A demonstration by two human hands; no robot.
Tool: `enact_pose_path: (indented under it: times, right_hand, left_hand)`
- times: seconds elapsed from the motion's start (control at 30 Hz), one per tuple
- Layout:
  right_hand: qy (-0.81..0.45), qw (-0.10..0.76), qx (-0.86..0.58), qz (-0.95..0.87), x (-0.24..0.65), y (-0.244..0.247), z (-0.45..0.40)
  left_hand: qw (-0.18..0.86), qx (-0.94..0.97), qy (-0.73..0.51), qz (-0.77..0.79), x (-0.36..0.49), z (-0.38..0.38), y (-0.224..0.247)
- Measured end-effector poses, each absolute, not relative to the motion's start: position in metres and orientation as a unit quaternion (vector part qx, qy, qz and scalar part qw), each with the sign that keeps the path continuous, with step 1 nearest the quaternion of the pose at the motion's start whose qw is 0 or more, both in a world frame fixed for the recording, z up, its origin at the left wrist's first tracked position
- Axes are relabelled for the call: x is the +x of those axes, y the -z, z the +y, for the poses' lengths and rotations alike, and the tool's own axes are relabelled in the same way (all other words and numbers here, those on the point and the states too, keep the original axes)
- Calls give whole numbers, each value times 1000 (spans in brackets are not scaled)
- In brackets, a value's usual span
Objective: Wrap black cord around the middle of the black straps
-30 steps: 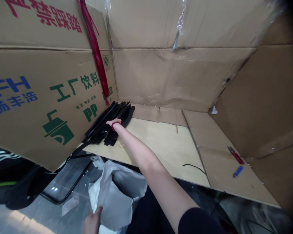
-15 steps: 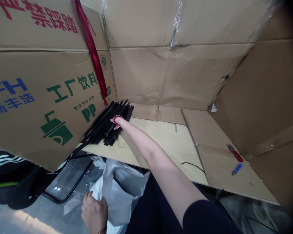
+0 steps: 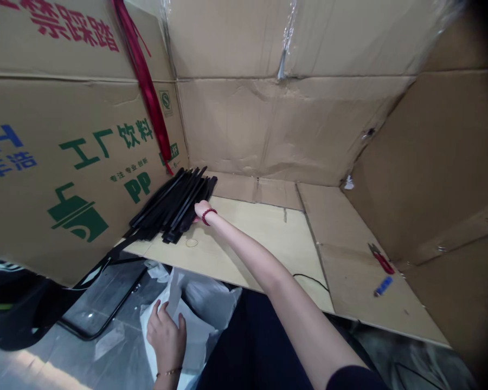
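Observation:
A pile of long black strips (image 3: 171,206) lies at the left end of the wooden tabletop, against the cardboard wall. My right hand (image 3: 204,210), with a red bead bracelet at the wrist, is at the pile's right edge. Its fingers are curled against the strips, and the fingertips are partly hidden. Lower down, my left hand (image 3: 166,336) is over a white bag (image 3: 199,336) below the table's front edge. Its fingers are apart and hold nothing; whether they touch the bag I cannot tell.
Cardboard walls (image 3: 228,124) enclose the table (image 3: 248,227) at the back and sides. A red ribbon (image 3: 146,86) hangs at left. Red-handled pliers (image 3: 381,260) and a blue object (image 3: 383,286) lie at right. A black cord (image 3: 311,279) lies near the front edge.
My right hand has moved from on top of the strips to their right edge. My left hand has moved slightly up and its fingers have spread. The view has shifted a little to the right.

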State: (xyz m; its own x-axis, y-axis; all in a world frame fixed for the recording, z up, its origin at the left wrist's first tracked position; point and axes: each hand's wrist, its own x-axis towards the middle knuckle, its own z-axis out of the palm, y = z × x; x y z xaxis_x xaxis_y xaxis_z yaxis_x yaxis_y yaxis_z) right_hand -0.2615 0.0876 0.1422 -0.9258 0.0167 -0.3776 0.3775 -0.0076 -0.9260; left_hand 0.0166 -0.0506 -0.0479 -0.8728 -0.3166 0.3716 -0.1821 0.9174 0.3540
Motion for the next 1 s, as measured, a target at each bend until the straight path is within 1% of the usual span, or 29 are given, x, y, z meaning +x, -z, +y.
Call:
enact_pose_path:
  times: [0.13,0.27,0.37,0.43,0.47,0.53,0.63,0.7,0.77,0.87,1.0]
  right_hand:
    - [681,111,134,711,-234,-136,114]
    - [698,66,105,706,-180,-127,158]
    - [721,36,60,689,-123,-118,197]
    - [737,18,33,675,-83,-110,218]
    - [745,13,22,667,-64,-107,227]
    - [756,6,9,654,-29,-100,238]
    - [773,-15,-7,634,12,-92,247]
    - [795,-24,-21,606,31,-86,252]
    - [825,-19,-30,564,46,-79,257]
    - [876,-7,-26,482,60,-66,265]
    - [916,-18,-33,399,70,-48,272]
  left_hand:
    - [252,121,179,-943,20,-47,38]
    - [309,85,250,-913,20,-30,13]
    - [344,50,361,-865,13,-5,-18]
    - [337,42,495,-800,3,19,-46]
    - [306,35,567,-764,-3,32,-62]
    - [184,3,673,-717,-18,61,-92]
    - [-22,-72,758,-648,-37,105,-123]
    - [-132,-119,780,-601,-44,130,-130]
    - [-205,-135,793,-557,-45,148,-127]
    - [-284,-122,799,-515,-38,165,-115]
    - [-377,-109,790,-472,-25,177,-105]
